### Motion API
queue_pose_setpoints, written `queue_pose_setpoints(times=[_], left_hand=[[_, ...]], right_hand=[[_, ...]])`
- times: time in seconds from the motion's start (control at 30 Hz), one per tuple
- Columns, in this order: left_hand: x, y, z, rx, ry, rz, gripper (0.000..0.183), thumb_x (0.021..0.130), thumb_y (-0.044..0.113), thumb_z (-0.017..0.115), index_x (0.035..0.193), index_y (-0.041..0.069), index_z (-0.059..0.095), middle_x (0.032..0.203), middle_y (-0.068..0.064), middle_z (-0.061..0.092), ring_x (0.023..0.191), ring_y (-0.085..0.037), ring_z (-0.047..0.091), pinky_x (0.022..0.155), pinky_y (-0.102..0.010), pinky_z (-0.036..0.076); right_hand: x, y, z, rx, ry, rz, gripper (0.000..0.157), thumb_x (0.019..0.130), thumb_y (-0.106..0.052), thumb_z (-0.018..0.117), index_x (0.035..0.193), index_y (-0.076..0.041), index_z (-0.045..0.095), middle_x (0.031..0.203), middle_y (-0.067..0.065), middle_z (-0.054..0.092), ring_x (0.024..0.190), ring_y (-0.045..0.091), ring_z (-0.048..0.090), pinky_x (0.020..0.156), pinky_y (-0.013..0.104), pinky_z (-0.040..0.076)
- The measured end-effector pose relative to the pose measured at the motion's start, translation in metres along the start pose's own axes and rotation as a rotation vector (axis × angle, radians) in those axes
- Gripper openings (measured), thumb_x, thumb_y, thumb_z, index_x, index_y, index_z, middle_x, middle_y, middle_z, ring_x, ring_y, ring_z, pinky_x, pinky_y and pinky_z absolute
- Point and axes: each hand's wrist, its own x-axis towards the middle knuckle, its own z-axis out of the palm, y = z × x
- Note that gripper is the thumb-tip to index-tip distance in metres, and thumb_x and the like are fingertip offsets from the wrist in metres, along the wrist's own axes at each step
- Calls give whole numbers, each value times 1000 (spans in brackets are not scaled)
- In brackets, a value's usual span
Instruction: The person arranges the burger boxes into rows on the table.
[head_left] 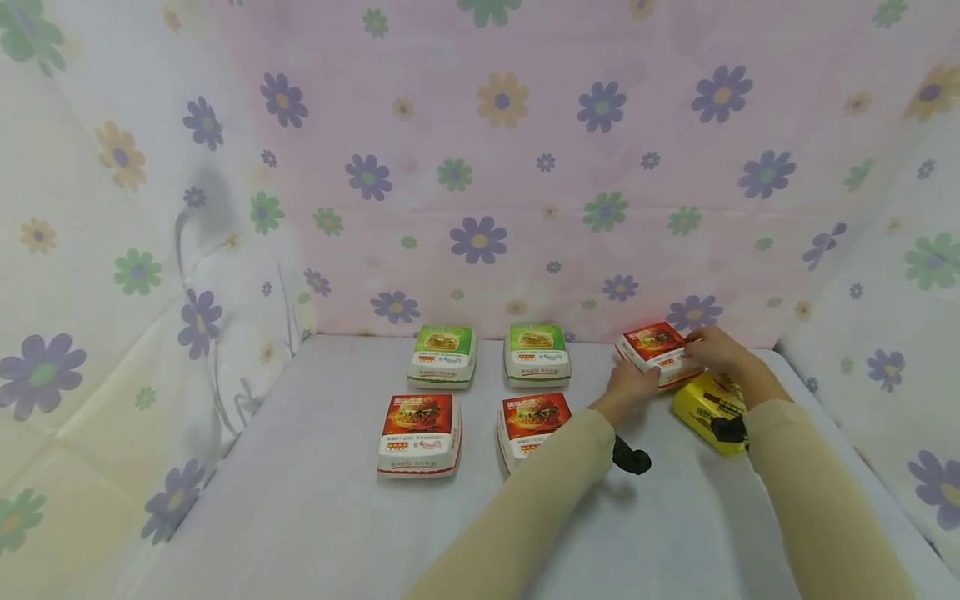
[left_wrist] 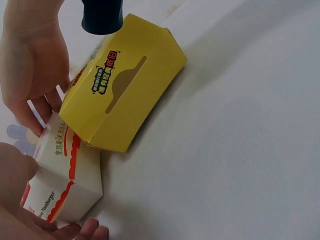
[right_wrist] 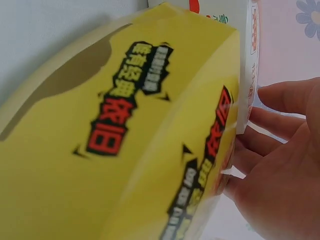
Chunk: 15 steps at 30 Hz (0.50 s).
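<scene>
A white hamburger box with a red printed lid [head_left: 654,340] sits turned at an angle near the back wall, between the two hands. My left hand [head_left: 632,388] holds its near left corner. In the left wrist view, the left thumb [left_wrist: 22,162] lies on the box [left_wrist: 75,192], with other fingertips low by its side. At the box's right side, my right hand [head_left: 717,348] touches it with extended fingers, also seen in the right wrist view [right_wrist: 280,150]. A yellow box [head_left: 708,410] stands just in front of the right hand and hides part of the hamburger box.
To the left stand two green-lidded hamburger boxes [head_left: 442,354] at the back and two red-lidded ones [head_left: 420,433] in front. The left sleeve [head_left: 540,492] covers part of one. Flowered cloth walls [head_left: 480,167] enclose the white table [head_left: 300,500].
</scene>
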Motion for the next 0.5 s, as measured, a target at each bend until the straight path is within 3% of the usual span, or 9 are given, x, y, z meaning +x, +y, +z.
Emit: queue_pose_setpoints(times=[0.37, 0.5], left_hand=[[1, -3, 2, 13, -22, -29, 51, 101, 38, 62, 135, 0, 58, 126, -13, 62, 114, -21, 59, 106, -39, 47], [5, -1, 2, 21, -20, -29, 53, 102, 38, 59, 140, 1, 54, 133, -13, 60, 122, -23, 57, 110, -39, 44]], right_hand=[[-4, 9, 3, 56, -13, 50, 56, 103, -19, 47, 142, 21, 36, 140, 41, 41, 120, 50, 48, 96, 57, 49], [-7, 10, 0, 65, -31, 56, 56, 105, -22, 46, 141, 20, 37, 140, 40, 42, 120, 49, 48, 98, 59, 48]])
